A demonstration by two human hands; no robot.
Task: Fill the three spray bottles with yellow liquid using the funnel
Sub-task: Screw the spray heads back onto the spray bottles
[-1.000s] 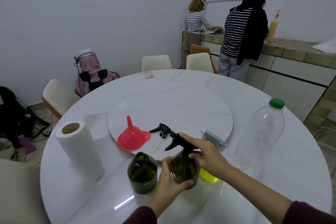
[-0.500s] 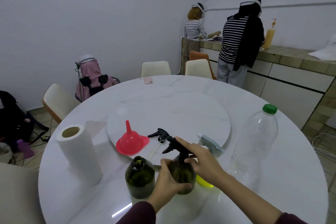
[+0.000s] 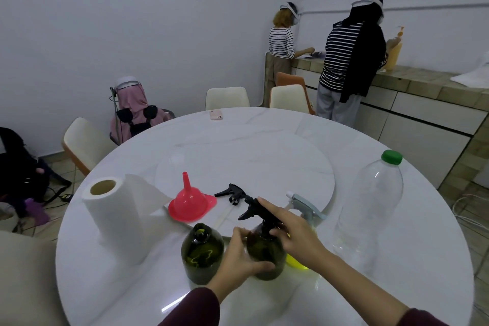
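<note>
Two dark green glass bottles stand at the table's near edge. The left green bottle (image 3: 202,253) is open-necked. My left hand (image 3: 239,254) grips the body of the right green bottle (image 3: 264,251), and my right hand (image 3: 293,230) holds its black spray head (image 3: 255,208) at the neck. Behind my right hand stands a third bottle with yellow liquid (image 3: 296,263) and a grey-blue spray head (image 3: 304,205). A red funnel (image 3: 191,202) sits mouth-down on the turntable (image 3: 264,156), next to a loose black spray head (image 3: 231,192).
A large clear plastic bottle (image 3: 370,206) with a green cap stands at the right. A paper towel roll (image 3: 111,217) stands at the left. A pink phone (image 3: 216,114) lies at the table's far edge. Chairs ring the table; people work at a counter behind.
My hands stay on the right green bottle and its spray head; my right fingers shifted slightly around the neck. The view tilted up a little.
</note>
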